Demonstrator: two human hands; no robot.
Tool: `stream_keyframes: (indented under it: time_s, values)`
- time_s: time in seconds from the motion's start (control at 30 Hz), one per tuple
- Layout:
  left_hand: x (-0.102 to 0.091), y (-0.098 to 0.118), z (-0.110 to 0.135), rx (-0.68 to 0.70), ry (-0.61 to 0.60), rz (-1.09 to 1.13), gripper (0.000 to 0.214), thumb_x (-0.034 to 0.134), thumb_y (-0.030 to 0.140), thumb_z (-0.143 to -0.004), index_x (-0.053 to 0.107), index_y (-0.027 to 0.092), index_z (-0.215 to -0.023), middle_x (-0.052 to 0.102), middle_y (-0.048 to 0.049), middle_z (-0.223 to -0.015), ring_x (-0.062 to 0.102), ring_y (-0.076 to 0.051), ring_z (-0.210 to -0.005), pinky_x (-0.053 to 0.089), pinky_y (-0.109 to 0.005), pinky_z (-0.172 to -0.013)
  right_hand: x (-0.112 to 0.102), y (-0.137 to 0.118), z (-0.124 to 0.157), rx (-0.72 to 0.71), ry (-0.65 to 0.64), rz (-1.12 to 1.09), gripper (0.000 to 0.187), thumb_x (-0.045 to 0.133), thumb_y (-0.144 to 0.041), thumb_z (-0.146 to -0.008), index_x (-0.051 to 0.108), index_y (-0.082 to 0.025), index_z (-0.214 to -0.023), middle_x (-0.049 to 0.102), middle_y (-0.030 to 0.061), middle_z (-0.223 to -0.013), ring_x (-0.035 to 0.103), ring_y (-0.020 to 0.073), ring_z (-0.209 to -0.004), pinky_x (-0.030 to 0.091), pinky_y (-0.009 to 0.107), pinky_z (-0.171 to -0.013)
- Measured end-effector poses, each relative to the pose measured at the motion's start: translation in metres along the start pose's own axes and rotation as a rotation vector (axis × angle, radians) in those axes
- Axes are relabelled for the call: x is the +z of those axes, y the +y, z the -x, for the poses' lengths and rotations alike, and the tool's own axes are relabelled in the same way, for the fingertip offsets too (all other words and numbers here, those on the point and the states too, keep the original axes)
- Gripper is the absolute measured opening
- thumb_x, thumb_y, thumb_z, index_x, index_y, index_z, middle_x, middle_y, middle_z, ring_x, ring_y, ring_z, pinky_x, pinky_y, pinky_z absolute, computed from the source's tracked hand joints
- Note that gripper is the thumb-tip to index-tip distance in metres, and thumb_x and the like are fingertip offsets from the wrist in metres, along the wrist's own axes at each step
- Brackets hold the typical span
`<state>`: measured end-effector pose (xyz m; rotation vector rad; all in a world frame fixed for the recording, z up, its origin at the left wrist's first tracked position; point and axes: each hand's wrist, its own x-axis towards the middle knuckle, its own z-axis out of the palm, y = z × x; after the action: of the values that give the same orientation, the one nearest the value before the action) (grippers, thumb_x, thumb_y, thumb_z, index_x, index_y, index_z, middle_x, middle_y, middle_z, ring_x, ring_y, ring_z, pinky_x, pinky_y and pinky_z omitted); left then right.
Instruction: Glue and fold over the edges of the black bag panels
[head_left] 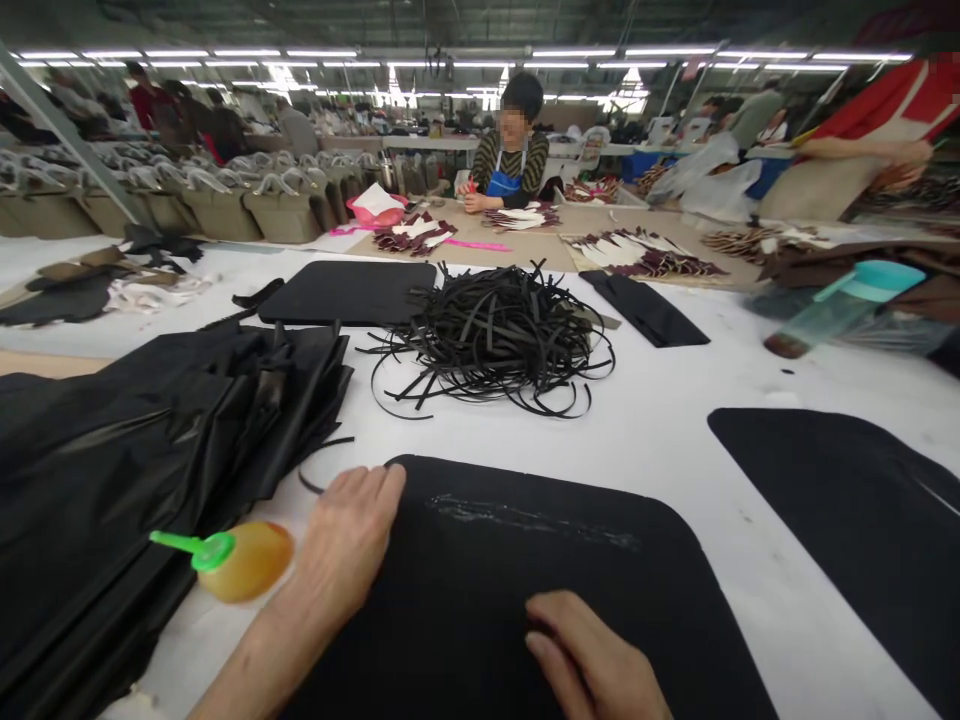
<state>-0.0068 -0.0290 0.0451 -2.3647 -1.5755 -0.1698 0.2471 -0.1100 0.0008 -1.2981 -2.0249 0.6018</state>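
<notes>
Black panel (465, 600) flat on the white-topped table (660, 420), near side; its lower part runs out of view. Pale wet-looking smear (525, 520) along the panel's far edge.

Left hand (349, 540) at the panel's far-left corner: fingers bent, close together, tips over the corner; thumb hidden. Cannot tell whether they pinch the edge or only press.

Right hand (600, 660) over the panel's middle, nearer the wearer than the smear and apart from it. Fingers curled in, thumb close to forefinger; cannot tell if anything is between them, or if they touch the panel beneath.

Left of the left forearm: squeeze bottle (247, 562) on its side, green nozzle pointing left. Beyond it, piled black sheets (150, 430). Heap of black strips (510, 335) past the panel's far edge, toward the table's far edge. Second black panel (840, 500) to the right, apart from the first.
</notes>
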Motion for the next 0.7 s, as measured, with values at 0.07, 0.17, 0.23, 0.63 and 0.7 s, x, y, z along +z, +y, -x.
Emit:
stream_keyframes:
  time_s: [0.07,0.17,0.23,0.63,0.7]
  values:
    - [0.0,0.022,0.014,0.122,0.11,0.059,0.033,0.033,0.0,-0.078,0.055,0.01,-0.1,0.063,-0.0071,-0.077,0.059,-0.02,-0.066,0.049,-0.031,-0.057,0.007,-0.003,-0.007,0.024,0.028,0.039,0.032,0.047,-0.024,-0.09,0.05,-0.022,-0.122,0.062,0.0085,-0.114,0.065,0.0171,-0.089,0.052,0.02,-0.077]
    - [0.004,0.052,0.029,0.283,0.24,0.194,0.032,0.026,0.003,-0.084,0.054,0.009,-0.099,0.063,-0.0054,-0.071,0.059,-0.016,-0.058,0.047,-0.027,-0.049,0.02,-0.005,-0.011,0.051,0.048,0.068,0.04,0.041,-0.024,-0.092,0.041,-0.023,-0.132,0.052,0.0119,-0.128,0.063,0.0189,-0.095,0.052,0.024,-0.08]
    - [0.007,0.067,0.034,0.334,0.278,0.299,0.033,0.022,0.007,-0.088,0.054,0.01,-0.094,0.061,-0.003,-0.065,0.058,-0.014,-0.052,0.046,-0.025,-0.046,0.027,-0.005,-0.011,0.01,-0.035,0.006,0.032,0.038,-0.023,-0.093,0.05,-0.022,-0.122,0.061,0.0096,-0.112,0.064,0.0165,-0.088,0.052,0.022,-0.075]
    - [0.017,0.024,0.034,0.191,0.191,0.509,0.025,0.038,0.028,-0.092,0.062,0.025,-0.089,0.071,0.0014,-0.078,0.067,-0.013,-0.069,0.054,-0.02,-0.064,-0.042,0.028,0.014,0.68,-0.097,-0.13,0.033,0.035,-0.04,-0.093,0.056,-0.022,-0.076,0.046,-0.0041,-0.058,0.048,0.0114,-0.054,0.036,0.022,-0.054]
    - [0.022,0.01,0.034,0.113,0.147,0.562,0.025,0.042,0.037,-0.09,0.065,0.028,-0.087,0.072,0.0038,-0.079,0.068,-0.013,-0.069,0.054,-0.017,-0.064,-0.056,0.04,0.016,0.779,-0.068,-0.147,0.032,0.036,-0.041,-0.092,0.057,-0.021,-0.077,0.047,-0.0039,-0.058,0.047,0.012,-0.054,0.035,0.023,-0.054]
